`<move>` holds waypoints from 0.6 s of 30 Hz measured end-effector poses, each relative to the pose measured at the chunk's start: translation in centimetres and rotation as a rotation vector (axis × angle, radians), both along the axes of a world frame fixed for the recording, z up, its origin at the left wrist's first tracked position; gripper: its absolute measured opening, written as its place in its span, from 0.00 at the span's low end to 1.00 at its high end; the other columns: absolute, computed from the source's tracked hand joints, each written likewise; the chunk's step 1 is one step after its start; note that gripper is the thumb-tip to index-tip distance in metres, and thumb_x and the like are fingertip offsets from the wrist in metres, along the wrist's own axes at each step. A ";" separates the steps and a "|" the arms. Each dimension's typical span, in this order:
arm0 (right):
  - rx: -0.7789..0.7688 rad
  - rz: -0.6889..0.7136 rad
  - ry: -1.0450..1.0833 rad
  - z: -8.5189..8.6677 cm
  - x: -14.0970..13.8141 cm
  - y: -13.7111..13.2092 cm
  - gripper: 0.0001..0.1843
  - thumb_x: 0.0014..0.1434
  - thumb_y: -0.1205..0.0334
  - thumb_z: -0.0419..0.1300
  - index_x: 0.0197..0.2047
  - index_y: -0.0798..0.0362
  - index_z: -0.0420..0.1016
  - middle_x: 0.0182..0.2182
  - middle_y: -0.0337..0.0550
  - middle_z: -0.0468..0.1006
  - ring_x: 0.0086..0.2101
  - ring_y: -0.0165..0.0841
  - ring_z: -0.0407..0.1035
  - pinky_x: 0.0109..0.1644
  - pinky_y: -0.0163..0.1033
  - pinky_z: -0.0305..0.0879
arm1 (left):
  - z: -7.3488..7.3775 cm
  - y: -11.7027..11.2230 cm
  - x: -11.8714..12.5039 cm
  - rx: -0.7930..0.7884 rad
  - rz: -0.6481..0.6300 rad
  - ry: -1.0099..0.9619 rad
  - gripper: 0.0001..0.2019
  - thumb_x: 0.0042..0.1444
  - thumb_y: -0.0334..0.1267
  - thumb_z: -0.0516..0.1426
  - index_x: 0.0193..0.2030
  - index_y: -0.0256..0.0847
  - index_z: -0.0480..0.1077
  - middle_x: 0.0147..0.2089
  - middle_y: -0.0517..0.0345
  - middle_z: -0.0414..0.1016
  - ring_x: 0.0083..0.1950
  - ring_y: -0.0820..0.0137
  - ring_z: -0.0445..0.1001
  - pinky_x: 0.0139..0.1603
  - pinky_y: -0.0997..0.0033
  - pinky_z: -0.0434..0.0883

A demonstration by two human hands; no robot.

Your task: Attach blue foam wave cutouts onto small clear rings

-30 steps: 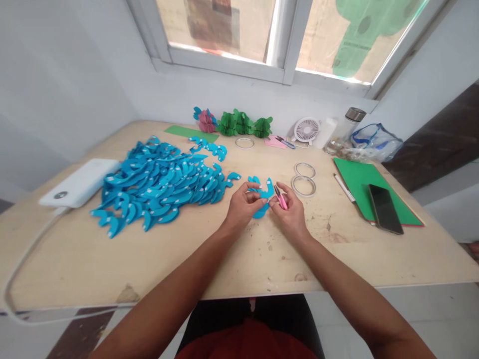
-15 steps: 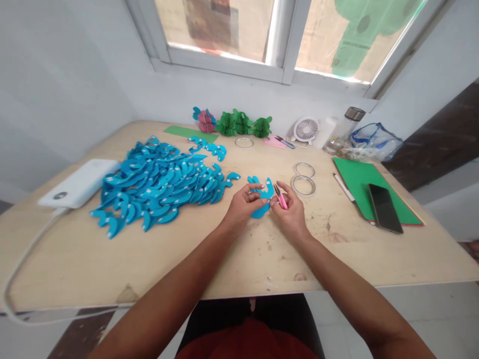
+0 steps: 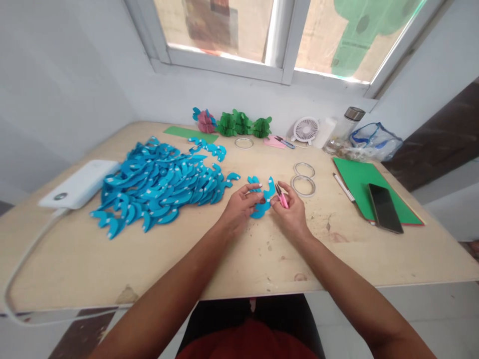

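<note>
A curved blue paper piece (image 3: 270,186) is between my two hands, above the table. My left hand (image 3: 241,205) has its fingers curled and pinches the piece's left side; the exact contact is partly hidden. In my right hand (image 3: 292,209) are small pink-handled scissors (image 3: 283,199), dark blades pointing up and away from me. The thumb and finger of that hand are also at the right edge of the blue piece. More blue paper (image 3: 258,214) shows below, between the hands, and small blue pieces (image 3: 253,180) lie just beyond my left fingers.
A large pile of blue paper pieces (image 3: 164,174) covers the left, beside a white power bank (image 3: 80,183) with a cable. Tape rolls (image 3: 303,185), a pen (image 3: 343,187), green sheets (image 3: 359,174) and a phone (image 3: 385,208) lie right. Paper ornaments (image 3: 239,123) and a fan (image 3: 306,129) stand behind.
My left thumb has drawn back slightly to the left, uncovering more of the blue piece. The piece has shifted a little to the right. The scissors stay in my right hand.
</note>
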State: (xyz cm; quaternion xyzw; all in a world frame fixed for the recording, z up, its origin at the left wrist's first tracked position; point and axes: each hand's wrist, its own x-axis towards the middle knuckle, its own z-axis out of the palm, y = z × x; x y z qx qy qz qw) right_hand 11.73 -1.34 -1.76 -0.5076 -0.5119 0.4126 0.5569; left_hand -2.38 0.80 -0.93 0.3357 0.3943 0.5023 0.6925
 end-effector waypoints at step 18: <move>0.014 0.039 -0.075 -0.2 -0.1 -0.1 0.30 0.48 0.63 0.60 0.55 0.53 0.64 0.27 0.37 0.73 0.27 0.30 0.67 0.34 0.37 0.65 | 1.0 -0.3 0.3 0.117 0.153 0.158 0.14 0.34 0.33 0.64 0.32 0.36 0.71 0.21 0.61 0.74 0.24 0.72 0.71 0.29 0.73 0.67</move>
